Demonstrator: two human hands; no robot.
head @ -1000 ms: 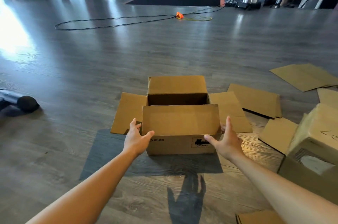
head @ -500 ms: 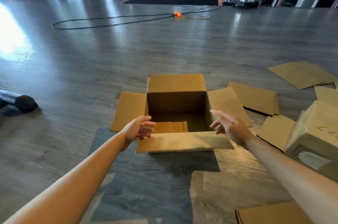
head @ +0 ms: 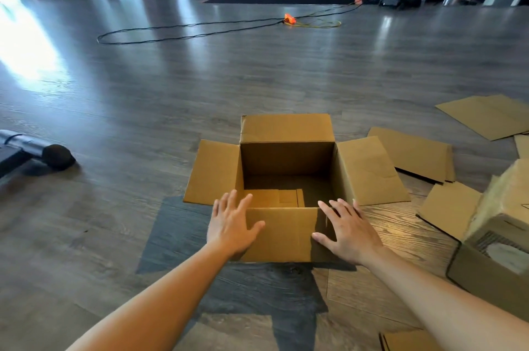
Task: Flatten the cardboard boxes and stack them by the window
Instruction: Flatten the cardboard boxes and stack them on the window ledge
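Cardboard box (head: 287,150) is sitting open on the wood floor (head: 257,70), all four flaps folded out. Its near flap (head: 286,233) is being pressed down by the left hand (head: 231,226) and right hand (head: 347,229), both flat with fingers spread. Flattened cardboard sheets (head: 412,151) are lying just right of the box.

We count 2 boxes: open box (head: 287,176), second box (head: 498,224). 5 flattened cardboard sheets (head: 412,151). 2 hands: left hand (head: 230,226), right hand (head: 347,229).
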